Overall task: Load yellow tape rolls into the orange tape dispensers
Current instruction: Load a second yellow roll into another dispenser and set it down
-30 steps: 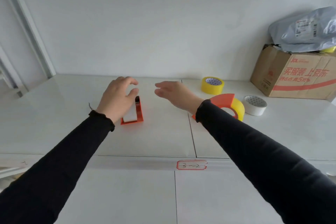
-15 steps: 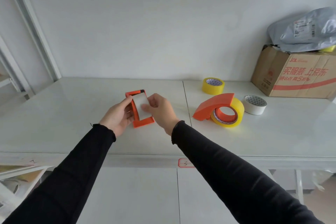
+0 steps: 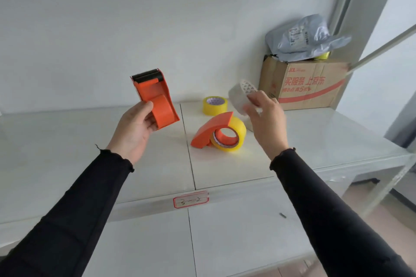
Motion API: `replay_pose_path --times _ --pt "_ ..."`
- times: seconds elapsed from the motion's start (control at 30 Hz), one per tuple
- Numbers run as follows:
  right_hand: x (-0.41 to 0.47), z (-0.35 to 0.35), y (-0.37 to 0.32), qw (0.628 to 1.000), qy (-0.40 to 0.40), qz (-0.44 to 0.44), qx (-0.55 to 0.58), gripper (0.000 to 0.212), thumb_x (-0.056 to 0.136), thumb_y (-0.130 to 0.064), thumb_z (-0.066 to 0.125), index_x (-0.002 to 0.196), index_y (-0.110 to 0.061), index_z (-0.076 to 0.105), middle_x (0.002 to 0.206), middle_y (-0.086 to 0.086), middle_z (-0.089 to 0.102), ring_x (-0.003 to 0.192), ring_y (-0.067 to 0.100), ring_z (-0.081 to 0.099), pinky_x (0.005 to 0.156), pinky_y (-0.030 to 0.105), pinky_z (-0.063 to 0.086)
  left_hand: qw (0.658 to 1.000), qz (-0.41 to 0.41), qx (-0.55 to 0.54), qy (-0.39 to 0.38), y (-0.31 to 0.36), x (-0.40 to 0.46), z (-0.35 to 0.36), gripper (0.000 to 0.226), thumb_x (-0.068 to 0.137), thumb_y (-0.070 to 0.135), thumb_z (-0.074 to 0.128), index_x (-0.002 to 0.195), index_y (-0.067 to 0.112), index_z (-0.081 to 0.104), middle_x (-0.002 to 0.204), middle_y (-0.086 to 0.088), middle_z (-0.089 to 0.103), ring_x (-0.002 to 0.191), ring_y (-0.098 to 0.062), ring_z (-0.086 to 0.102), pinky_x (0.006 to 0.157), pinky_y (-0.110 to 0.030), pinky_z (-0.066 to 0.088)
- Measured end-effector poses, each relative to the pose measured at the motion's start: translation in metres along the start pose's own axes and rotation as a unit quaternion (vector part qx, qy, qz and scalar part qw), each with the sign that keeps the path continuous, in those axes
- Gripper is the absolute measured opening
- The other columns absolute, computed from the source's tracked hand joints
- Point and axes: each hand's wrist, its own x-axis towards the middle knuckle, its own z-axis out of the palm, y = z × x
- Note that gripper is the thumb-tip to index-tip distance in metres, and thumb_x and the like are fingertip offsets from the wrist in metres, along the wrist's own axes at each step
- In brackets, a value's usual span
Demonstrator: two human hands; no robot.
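Above the desk (image 3: 67,141), your left hand (image 3: 132,132) grips an empty orange dispenser (image 3: 155,96), your right hand (image 3: 265,119) holds a blurred white roll (image 3: 242,94); swap it for the loose yellow roll (image 3: 215,105) behind the loaded dispenser (image 3: 211,130).

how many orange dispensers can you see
2: an empty dispenser held up in the left hand, and a loaded dispenser lying on the shelf.

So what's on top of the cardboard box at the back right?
A crumpled grey plastic mailer bag with a white label lies on the cardboard box. A bit of something yellow pokes out beneath it; the bag hides the rest, so I can't identify it.
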Motion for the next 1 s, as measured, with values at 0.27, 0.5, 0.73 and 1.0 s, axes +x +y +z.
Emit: replay_pose_path --times 0.27,0.5,0.73,1.0 --pt "-0.032 -0.029 0.107 0.969 -0.108 0.026 -0.222 0.014 0.095 -0.009 0.059 0.105 -0.011 0.069 0.106 0.006 0.074 0.099 0.030 0.056 0.065 0.037 0.049 1.000 -0.015 -0.005 -0.019 -0.019 0.002 0.029 0.022 0.103 0.016 0.044 0.115 0.013 0.062 0.114 -0.005 0.069 0.102 -0.017 0.067 0.089 -0.035 0.052" --pt "-0.029 -0.028 0.119 0.950 -0.162 0.042 -0.262 0.029 0.091 -0.014 0.063 0.119 -0.012 0.070 0.118 0.006 0.073 0.103 0.029 0.058 0.076 0.035 0.047 0.999 -0.034 -0.003 -0.018 -0.028 0.001 0.037 0.039 0.104 0.016 0.042 0.139 -0.001 0.049 0.140 -0.020 0.057 0.127 -0.032 0.056 0.102 -0.044 0.047" --pt "0.047 0.007 0.050 0.988 -0.151 0.018 -0.040 0.030 0.099 -0.022 0.059 0.124 -0.016 0.073 0.117 0.003 0.075 0.105 0.022 0.068 0.088 0.035 0.052 0.999 -0.041 -0.012 -0.009 -0.027 0.011 0.033 0.036 0.104 0.017 0.043 0.135 0.003 0.053 0.133 -0.016 0.061 0.122 -0.029 0.058 0.091 -0.035 0.051" --pt "0.133 0.100 0.048 0.898 -0.416 0.141 -0.010 0.040 0.105 -0.005 0.046 0.144 -0.006 0.052 0.117 0.003 0.062 0.093 0.014 0.051 0.081 0.027 0.043 0.999 -0.046 0.000 -0.022 -0.027 0.023 0.030 0.038 0.104 0.020 0.044 0.136 0.003 0.055 0.133 -0.015 0.064 0.124 -0.028 0.061 0.090 -0.033 0.053"
